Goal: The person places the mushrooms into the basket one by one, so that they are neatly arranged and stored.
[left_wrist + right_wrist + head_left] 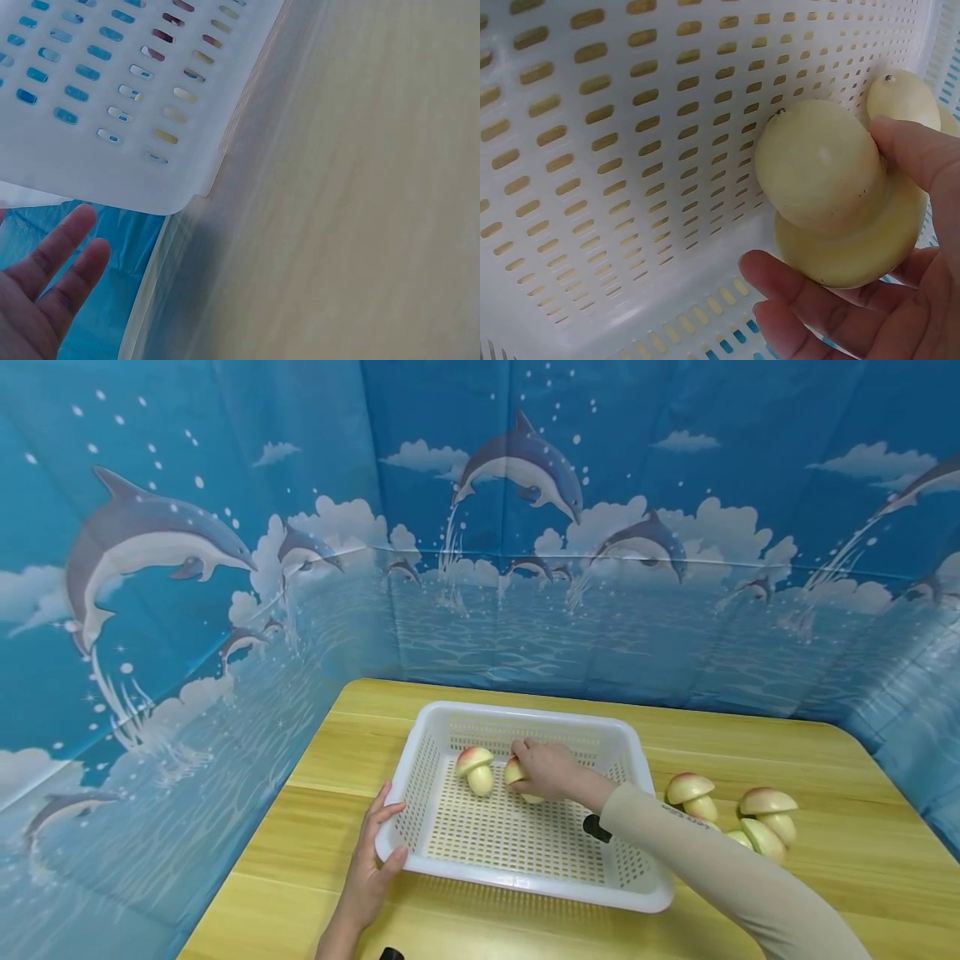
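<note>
We see the right hand (546, 770) curled round a mushroom-shaped piece (817, 165), thumb on one side and fingers on the other, inside the white basket (517, 881). In the right wrist view we see the rounded stem of this piece facing the camera, its cap beneath. Just beside it, to the left in the head view, we find a second mushroom (480, 778) lying on the basket floor, its reddish cap toward the far side. At the basket's near left corner, we see the left hand (366, 870) spread wide, thumb and a fingertip at the rim. A beige sleeve (723, 864) covers the right forearm and partly hides a group of mushrooms (692, 789) on the yellow desk (311, 814), right of the basket. Beyond, we see a blue dolphin backdrop (465, 635).
</note>
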`<state>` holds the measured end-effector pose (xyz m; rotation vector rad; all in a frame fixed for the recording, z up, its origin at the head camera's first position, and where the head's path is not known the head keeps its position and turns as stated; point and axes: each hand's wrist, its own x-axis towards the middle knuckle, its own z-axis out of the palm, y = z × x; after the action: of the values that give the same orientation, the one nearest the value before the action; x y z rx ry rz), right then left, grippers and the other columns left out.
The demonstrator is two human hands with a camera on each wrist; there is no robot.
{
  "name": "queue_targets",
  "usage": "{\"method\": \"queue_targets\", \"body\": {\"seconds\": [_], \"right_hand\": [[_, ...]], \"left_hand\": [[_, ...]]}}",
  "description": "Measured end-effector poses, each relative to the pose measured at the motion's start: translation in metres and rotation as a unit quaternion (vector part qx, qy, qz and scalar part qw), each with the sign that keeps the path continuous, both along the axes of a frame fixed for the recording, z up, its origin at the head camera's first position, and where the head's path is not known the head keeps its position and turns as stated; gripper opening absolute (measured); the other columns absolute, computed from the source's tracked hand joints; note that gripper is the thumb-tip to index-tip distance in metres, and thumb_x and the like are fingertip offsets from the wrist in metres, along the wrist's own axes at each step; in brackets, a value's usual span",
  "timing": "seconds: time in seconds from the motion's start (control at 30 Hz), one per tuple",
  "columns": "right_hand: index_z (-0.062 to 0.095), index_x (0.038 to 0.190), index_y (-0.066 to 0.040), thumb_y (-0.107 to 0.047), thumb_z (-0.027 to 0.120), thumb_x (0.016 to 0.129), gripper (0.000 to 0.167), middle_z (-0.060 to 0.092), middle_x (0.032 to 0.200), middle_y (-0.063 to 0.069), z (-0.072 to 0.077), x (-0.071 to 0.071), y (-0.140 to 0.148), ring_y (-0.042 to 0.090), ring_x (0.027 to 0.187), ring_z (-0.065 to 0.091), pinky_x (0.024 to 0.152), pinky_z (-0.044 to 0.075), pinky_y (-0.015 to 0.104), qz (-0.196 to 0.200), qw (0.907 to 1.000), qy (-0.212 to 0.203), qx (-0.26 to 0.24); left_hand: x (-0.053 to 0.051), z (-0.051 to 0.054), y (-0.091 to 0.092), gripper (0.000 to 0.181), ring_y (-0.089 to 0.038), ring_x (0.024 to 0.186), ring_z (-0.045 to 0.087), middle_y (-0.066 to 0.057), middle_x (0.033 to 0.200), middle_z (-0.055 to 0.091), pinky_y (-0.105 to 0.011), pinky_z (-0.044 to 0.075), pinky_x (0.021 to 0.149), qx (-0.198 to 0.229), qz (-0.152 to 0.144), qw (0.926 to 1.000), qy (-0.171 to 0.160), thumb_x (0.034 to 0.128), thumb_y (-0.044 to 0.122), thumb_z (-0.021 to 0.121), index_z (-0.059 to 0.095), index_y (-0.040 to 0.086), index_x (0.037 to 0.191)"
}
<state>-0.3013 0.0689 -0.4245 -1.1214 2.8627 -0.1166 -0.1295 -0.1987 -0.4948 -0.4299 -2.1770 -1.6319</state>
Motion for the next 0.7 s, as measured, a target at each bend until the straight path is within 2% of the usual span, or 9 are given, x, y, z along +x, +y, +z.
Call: {"method": "queue_targets", "body": {"seconds": [0.33,0.53,0.7], "right_hand": [[0.052,0.123,-0.008,-0.042,0.072,0.081,0.057,0.057,0.097,0.008,0.007,0.005,0.005,0.019,0.067,0.053,0.054,0.044,0.036,0.006,0.9998,0.003,0.019],[0.05,0.13,-0.008,-0.048,0.072,0.078,0.069,0.058,0.106,0.009,0.026,0.015,0.014,0.021,0.075,0.058,0.055,0.045,0.036,0.011,0.9993,0.011,0.034],[0.051,0.132,-0.01,-0.048,0.072,0.079,0.068,0.058,0.11,0.009,0.042,0.026,0.025,0.02,0.073,0.058,0.052,0.042,0.034,0.023,0.9995,0.018,0.015]], "left_hand": [[-0.001,-0.001,0.002,0.052,-0.028,0.136,0.025,-0.005,0.157,0.012,-0.034,0.041,0.094,0.002,-0.001,1.0,0.0,0.0867,0.004,0.05,0.04,0.01,0.138],[-0.001,-0.001,0.002,0.052,-0.028,0.135,0.027,-0.005,0.157,0.012,-0.035,0.043,0.093,0.002,-0.002,1.0,0.003,0.0866,0.004,0.05,0.04,0.009,0.138],[-0.001,0.0,0.001,0.052,-0.029,0.136,0.025,-0.006,0.157,0.012,-0.035,0.042,0.093,-0.004,0.003,1.0,0.002,0.087,0.004,0.05,0.04,0.01,0.138]]}}
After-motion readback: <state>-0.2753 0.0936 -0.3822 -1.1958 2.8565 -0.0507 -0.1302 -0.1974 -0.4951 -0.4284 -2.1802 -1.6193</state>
